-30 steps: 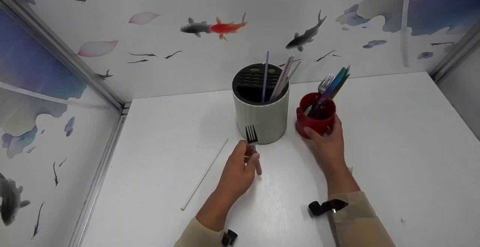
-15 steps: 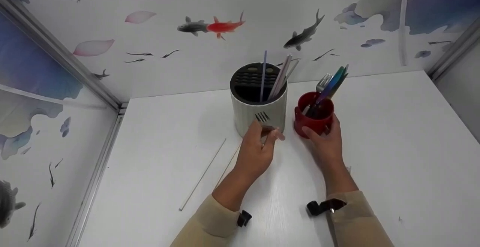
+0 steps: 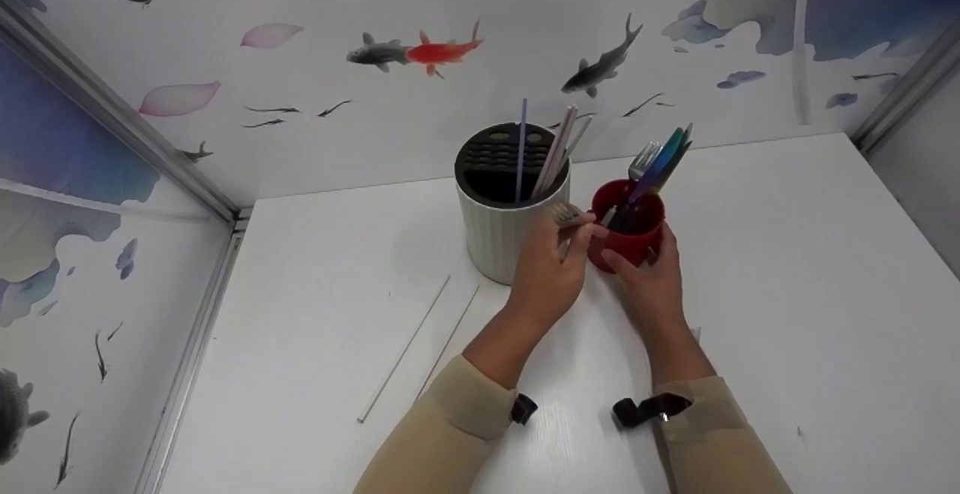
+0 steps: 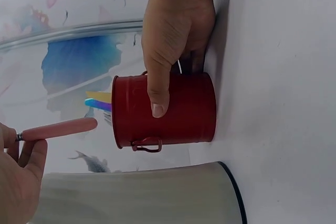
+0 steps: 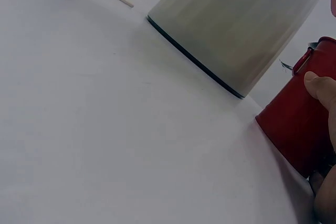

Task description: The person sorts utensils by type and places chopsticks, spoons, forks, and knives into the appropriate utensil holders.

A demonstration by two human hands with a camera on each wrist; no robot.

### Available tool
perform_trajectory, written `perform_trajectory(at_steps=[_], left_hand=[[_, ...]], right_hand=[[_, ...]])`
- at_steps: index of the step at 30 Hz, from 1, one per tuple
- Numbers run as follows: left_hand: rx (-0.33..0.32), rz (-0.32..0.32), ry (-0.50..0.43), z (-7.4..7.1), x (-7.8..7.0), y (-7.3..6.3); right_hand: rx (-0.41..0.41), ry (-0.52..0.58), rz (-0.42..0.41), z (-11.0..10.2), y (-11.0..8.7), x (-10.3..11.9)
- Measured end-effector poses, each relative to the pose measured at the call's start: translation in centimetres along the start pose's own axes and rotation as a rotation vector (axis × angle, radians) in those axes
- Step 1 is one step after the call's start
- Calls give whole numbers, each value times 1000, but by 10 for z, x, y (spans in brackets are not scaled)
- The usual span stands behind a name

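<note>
My left hand (image 3: 544, 273) pinches a fork (image 3: 566, 214) in front of the tall holder. The fork's pink handle (image 4: 60, 128) points toward the mouth of a small red metal bucket (image 4: 184, 103) in the left wrist view, a short gap away. On the table, my right hand (image 3: 656, 284) grips the upright bucket from its right side, the thumb across the wall. Another fork (image 3: 643, 160) and blue-green, iridescent cutlery (image 3: 664, 164) stick out of the bucket, leaning right. The lower ends of those pieces are mostly hidden inside it.
Left of the bucket stands a ribbed, pale holder (image 3: 487, 247) with a black slotted top. A purple straw (image 3: 521, 149) and several pink and pale straws (image 3: 553, 157) rise from it. Two thin sticks (image 3: 405, 348) lie at front left. A patterned wall (image 3: 420, 127) runs behind.
My left hand has moved right and away from me to beside the bucket, turning the fork from tines-up to handle toward the bucket. The second stick has come into view. My right hand keeps its grip.
</note>
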State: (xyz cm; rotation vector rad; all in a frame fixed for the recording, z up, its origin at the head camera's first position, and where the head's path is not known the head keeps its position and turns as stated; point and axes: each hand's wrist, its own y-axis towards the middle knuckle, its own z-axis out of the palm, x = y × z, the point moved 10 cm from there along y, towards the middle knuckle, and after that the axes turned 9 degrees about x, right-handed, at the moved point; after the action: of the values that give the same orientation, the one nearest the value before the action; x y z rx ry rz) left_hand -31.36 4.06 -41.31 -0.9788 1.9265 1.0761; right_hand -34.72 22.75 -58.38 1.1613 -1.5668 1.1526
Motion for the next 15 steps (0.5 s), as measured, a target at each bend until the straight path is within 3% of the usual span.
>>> perform_trajectory(at_steps=[10,15], left_hand=[[61,-59,45,19,15,20],[95,-186,68,25,26,26]], right_hand=[[6,-20,7,0,1,0],[6,-8,14,0,0,-1]])
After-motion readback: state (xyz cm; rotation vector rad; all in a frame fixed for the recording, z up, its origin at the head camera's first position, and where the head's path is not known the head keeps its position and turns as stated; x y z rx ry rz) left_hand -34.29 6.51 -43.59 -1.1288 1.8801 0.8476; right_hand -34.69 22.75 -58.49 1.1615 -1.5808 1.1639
